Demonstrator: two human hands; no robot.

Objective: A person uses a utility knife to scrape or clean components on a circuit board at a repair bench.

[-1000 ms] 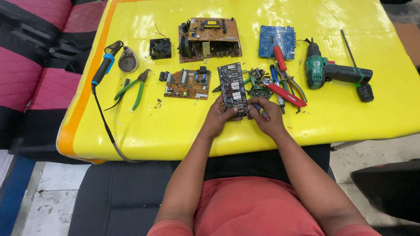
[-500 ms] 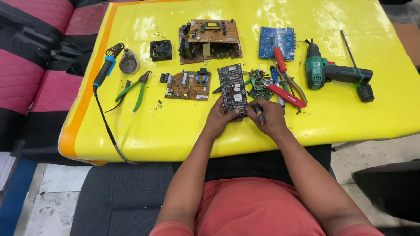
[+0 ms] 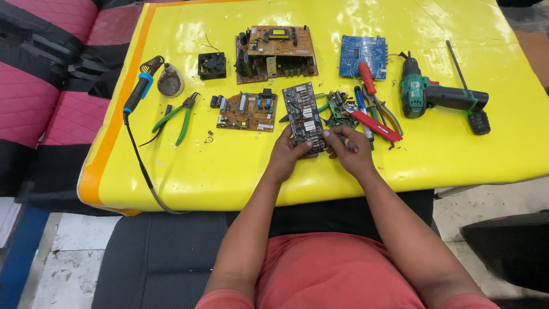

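dark circuit board (image 3: 303,117) — near front edge of yellow table (image 3: 240,166), centre | left hand (image 3: 287,155) pinches its near end | right hand (image 3: 350,151) fingers curled on small tool — best: keep board braced flat

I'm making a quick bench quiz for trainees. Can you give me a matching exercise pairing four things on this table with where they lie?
Things:
1. soldering iron
2. cordless drill
3. small black fan
4. dark circuit board

Places:
A. far right of the yellow table
B. between both hands
C. left edge, cable trailing off
D. left of the large brown board

Pairs: 1-C, 2-A, 3-D, 4-B
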